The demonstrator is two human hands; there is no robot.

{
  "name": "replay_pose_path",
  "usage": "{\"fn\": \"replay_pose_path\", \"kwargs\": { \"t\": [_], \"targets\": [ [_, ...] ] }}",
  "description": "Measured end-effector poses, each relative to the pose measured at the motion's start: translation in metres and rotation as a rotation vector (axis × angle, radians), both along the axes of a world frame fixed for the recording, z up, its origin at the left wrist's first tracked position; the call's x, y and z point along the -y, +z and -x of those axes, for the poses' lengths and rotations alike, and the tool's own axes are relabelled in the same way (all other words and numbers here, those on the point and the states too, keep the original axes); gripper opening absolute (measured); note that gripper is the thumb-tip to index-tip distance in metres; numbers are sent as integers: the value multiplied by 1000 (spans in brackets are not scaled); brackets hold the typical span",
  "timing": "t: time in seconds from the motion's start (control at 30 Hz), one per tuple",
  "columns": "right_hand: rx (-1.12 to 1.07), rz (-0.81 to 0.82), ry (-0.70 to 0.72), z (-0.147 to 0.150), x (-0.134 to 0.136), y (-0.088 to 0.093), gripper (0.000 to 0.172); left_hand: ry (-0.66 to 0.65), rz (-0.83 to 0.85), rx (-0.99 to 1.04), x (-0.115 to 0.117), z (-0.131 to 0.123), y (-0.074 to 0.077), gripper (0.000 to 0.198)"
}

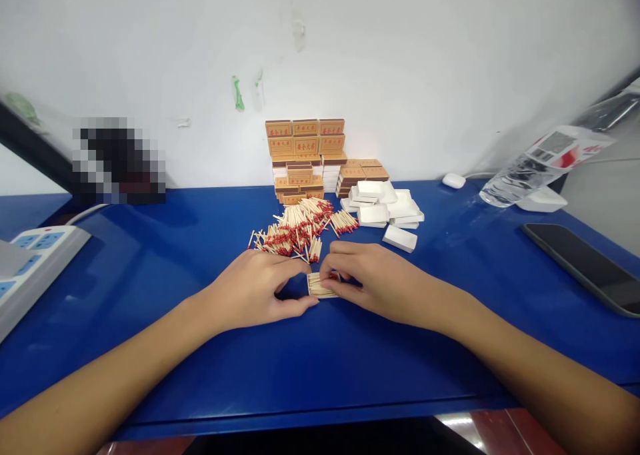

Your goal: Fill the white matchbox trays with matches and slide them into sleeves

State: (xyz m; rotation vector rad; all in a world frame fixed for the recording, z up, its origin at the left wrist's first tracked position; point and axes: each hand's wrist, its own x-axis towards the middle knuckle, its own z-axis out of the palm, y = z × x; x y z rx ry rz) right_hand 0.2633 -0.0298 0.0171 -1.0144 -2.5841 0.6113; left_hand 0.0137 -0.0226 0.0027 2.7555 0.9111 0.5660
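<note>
The left hand [255, 285] pinched a white tray [323, 297]. The right hand [365, 274] curled its fingers over matches [317, 286] inside, any pinch unclear.

A blue table [320, 368] bears matches [295, 230], matchboxes [306, 146] and white trays [374, 214].

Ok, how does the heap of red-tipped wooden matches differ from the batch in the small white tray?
The heap spreads loose on the blue table; the batch lies inside the white tray. The heap is far larger than the batch. The heap's matches point many ways; the batch's visible sticks lie mostly lengthwise. Both show pale sticks.
</note>
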Motion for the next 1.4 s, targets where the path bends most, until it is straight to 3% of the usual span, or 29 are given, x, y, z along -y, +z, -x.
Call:
{"fn": "replay_pose_path", "kwargs": {
  "t": [0.17, 0.3, 0.5, 1.4],
  "targets": [
    [-49, -120, -71, 1, -10, -9, 13, 0, -1, 0, 0, 0, -1, 27],
    [-20, -203, -145, -2, -22, -19, 27, -7, -26, 12, -1, 0, -3, 27],
    [56, -141, -103, -5, -31, -25, 34, 2, -34, 8, 0, 0, -2, 29],
    [-20, -84, -47, -13, -35, -24, 24, -3, -15, -4, 1, -1, 0, 28]
  ]
}}
